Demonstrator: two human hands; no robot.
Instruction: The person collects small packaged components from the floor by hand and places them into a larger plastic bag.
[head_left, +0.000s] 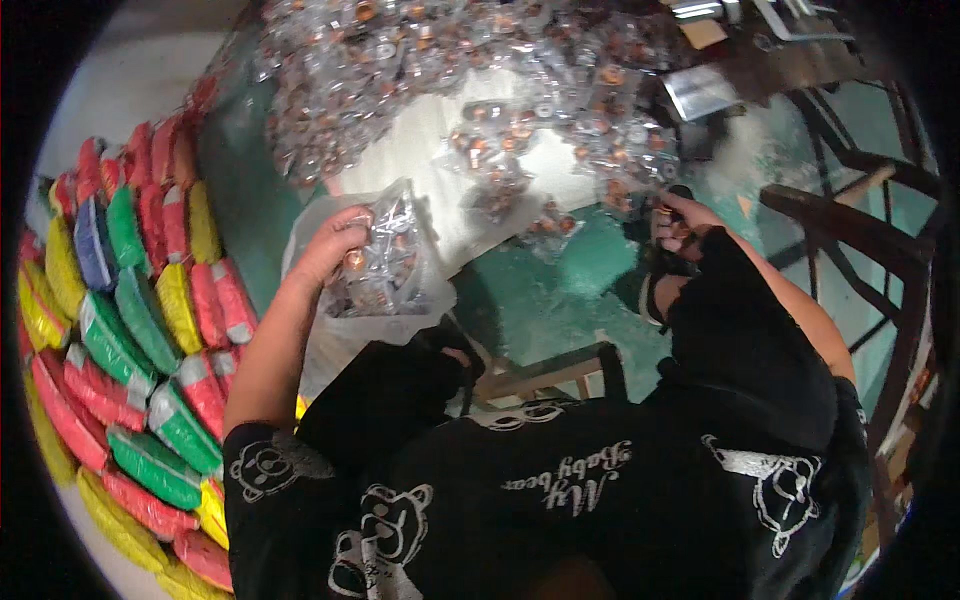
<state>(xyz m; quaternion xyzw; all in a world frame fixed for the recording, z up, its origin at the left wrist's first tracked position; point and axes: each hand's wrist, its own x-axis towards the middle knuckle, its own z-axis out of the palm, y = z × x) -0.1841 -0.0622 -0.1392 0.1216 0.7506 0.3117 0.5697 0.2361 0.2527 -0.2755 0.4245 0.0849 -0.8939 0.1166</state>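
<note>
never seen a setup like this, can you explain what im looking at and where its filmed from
There is no machine here: these are a person's own bare hands. The single picture comes from a wide camera on their head, looking down, so edges bend and the person's black clothing fills the bottom.

The left hand holds clear plastic packaging with small coppery parts, at a white bag. The right hand is by the scattered packets; its hold is unclear.

Those packets partly cover a white sheet on the green floor. Colourful bundles sit at left.
</note>
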